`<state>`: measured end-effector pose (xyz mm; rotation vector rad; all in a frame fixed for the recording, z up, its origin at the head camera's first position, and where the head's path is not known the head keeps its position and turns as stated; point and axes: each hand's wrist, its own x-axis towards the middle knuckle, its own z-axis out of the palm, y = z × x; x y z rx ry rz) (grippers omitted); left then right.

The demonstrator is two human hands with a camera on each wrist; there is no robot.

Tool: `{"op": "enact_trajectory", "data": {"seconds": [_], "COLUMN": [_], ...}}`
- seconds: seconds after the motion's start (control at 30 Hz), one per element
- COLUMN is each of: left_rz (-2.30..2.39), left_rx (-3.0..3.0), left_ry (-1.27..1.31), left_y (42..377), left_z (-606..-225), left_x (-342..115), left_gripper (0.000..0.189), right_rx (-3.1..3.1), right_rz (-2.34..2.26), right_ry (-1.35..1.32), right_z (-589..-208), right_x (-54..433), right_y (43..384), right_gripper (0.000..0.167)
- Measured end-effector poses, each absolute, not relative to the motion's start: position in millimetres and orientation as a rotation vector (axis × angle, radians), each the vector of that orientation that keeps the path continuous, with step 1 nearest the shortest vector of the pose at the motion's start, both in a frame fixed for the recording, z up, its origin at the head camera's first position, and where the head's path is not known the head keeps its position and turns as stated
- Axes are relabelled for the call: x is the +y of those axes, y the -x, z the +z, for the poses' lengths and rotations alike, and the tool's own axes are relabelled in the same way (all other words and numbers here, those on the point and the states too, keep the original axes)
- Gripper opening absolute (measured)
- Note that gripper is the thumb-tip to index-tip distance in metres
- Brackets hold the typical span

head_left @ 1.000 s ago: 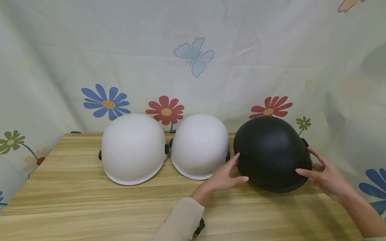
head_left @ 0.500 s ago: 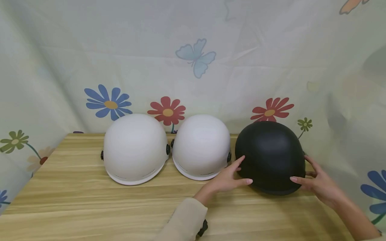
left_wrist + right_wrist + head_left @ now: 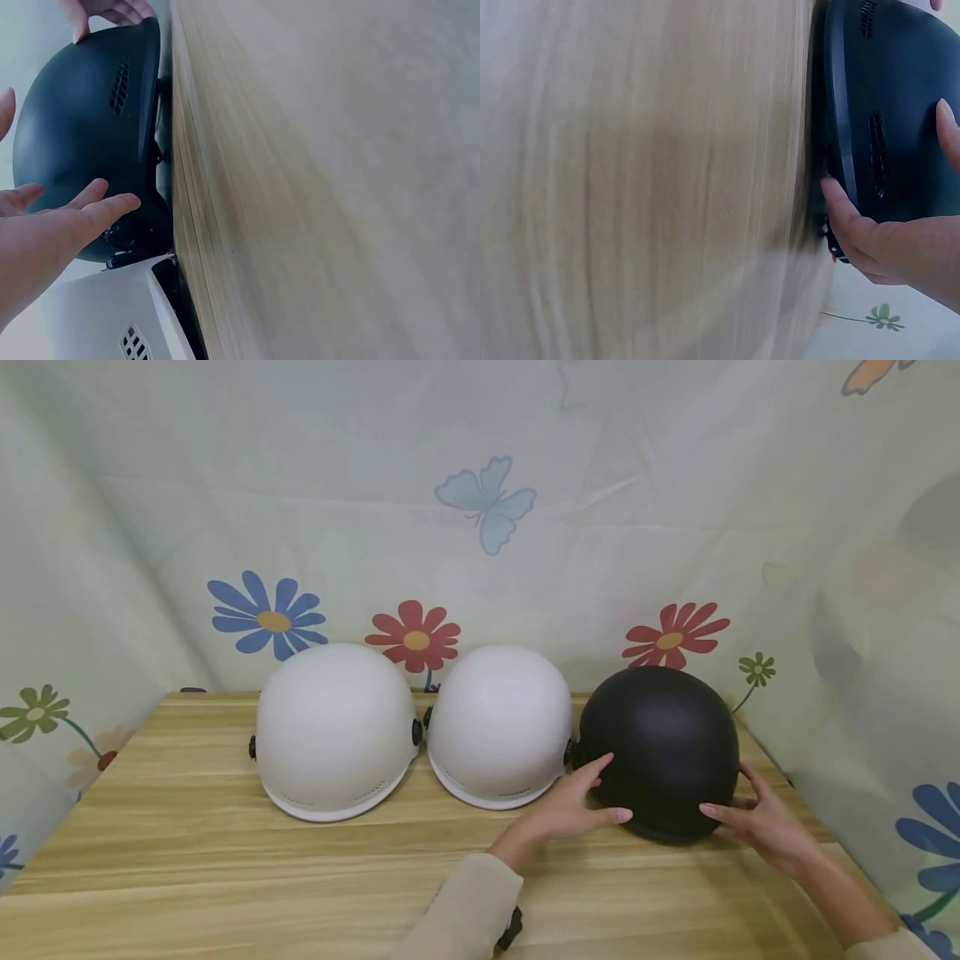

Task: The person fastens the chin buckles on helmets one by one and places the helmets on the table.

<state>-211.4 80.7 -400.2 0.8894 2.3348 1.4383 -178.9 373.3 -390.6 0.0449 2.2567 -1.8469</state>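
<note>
A matte black helmet (image 3: 660,752) stands dome up at the right end of a row, its rim at or just above the wooden table; I cannot tell which. My right hand (image 3: 765,822) grips its right side, thumb on the shell and fingers at the lower rim (image 3: 841,127). On the other side my left hand (image 3: 570,806) touches the shell with fairly straight fingers, as the left wrist view also shows. Left of the black helmet sits a white helmet (image 3: 498,727), very close to it. A second white helmet (image 3: 333,731) ends the row at the left.
The wood-grain table (image 3: 300,885) runs under all three helmets. Behind and on both sides hangs a pale cloth (image 3: 337,510) printed with flowers and a butterfly. Black knobs (image 3: 417,732) stick out from the white helmets' sides.
The black helmet has shifted left and slightly down, closing on the middle white helmet. My right hand has moved left with it; my left hand has moved slightly right. Both white helmets stay put.
</note>
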Motion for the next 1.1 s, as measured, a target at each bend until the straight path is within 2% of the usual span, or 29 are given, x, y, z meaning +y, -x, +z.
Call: {"op": "enact_trajectory", "data": {"seconds": [0.5, 1.1], "left_rz": [1.398, 1.378], "left_rx": [2.367, 2.372], "left_ry": [-0.821, -0.713], "left_y": [217.8, 224.3], "left_z": [-401.0, -409.4], "left_x": [87.7, 93.9], "left_gripper": [0.079, 0.08], "right_rx": [2.233, 2.535], "right_rz": [-1.87, -1.604], "right_ry": [-0.085, -0.159], "right_z": [-400.2, -395.7], "right_x": [376.1, 369.0], "right_y": [194.9, 206.8], "right_gripper": [0.104, 0.096]}}
